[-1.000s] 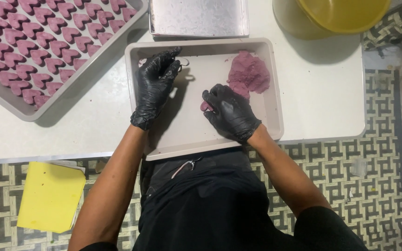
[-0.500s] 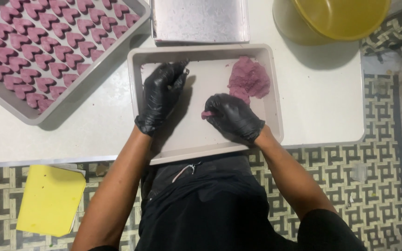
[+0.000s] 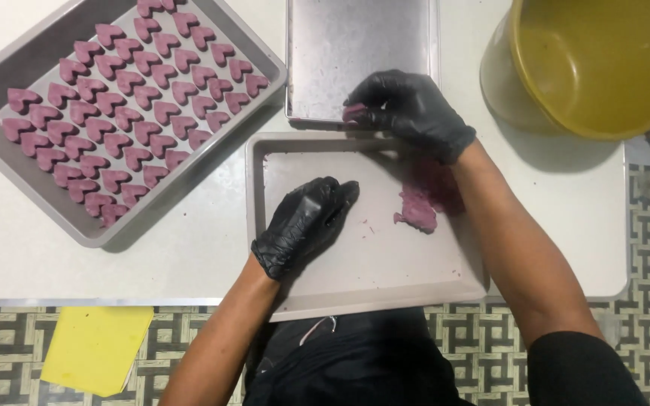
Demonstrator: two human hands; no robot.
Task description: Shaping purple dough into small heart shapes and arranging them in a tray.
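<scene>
At centre frame, head view: left hand (image 3: 304, 224), black-gloved, rests palm-down with fingers loosely curled on the pale tray (image 3: 370, 271), holding nothing. Right hand (image 3: 409, 110), also gloved, is above it at the near edge of the steel tray (image 3: 355, 45), fingertips pinching a small purple dough piece (image 3: 354, 113). Purple dough lump (image 3: 417, 208) lies on the pale tray, right of centre. Upper left: grey tray (image 3: 9, 45) of heart-shaped pieces (image 3: 126, 98). Upper right: yellow bowl (image 3: 603, 60).

- Left hand (image 3: 304, 225): black glove, glossy and creased, ending at the wrist.
- Right hand (image 3: 411, 111): matching black glove.
- Forearms bare; black sleeve (image 3: 584, 368) at right upper arm.
- Black top (image 3: 355, 361).
</scene>
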